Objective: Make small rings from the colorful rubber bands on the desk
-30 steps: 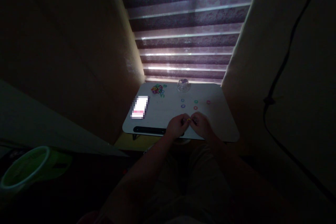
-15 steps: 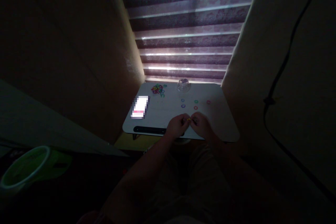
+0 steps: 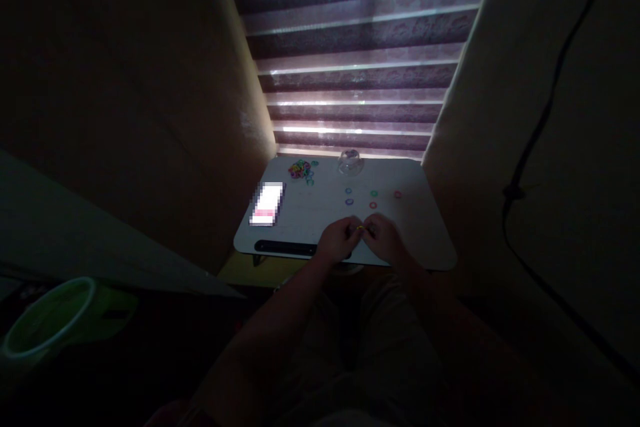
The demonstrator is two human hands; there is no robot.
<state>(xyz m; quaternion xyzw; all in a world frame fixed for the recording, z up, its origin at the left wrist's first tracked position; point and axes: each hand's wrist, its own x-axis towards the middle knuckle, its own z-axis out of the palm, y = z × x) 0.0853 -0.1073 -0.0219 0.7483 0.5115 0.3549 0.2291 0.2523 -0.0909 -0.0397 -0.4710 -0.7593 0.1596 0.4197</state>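
A small white lap table (image 3: 425,240) stands in front of me in a dim room. My left hand (image 3: 339,241) and my right hand (image 3: 384,239) meet above its near edge, fingertips pinched together on a tiny yellowish band (image 3: 360,229). Several small coloured rings (image 3: 373,199) lie on the table just beyond my hands. A heap of coloured bands (image 3: 299,170) sits at the far left corner. A small clear round container (image 3: 349,161) stands at the far edge.
A lit phone (image 3: 267,203) lies on the table's left side, with a dark slot (image 3: 283,248) along the near edge. Striped blinds (image 3: 355,53) hang behind. A green bowl-like object (image 3: 50,320) sits low left. A black cable (image 3: 535,147) runs down the right wall.
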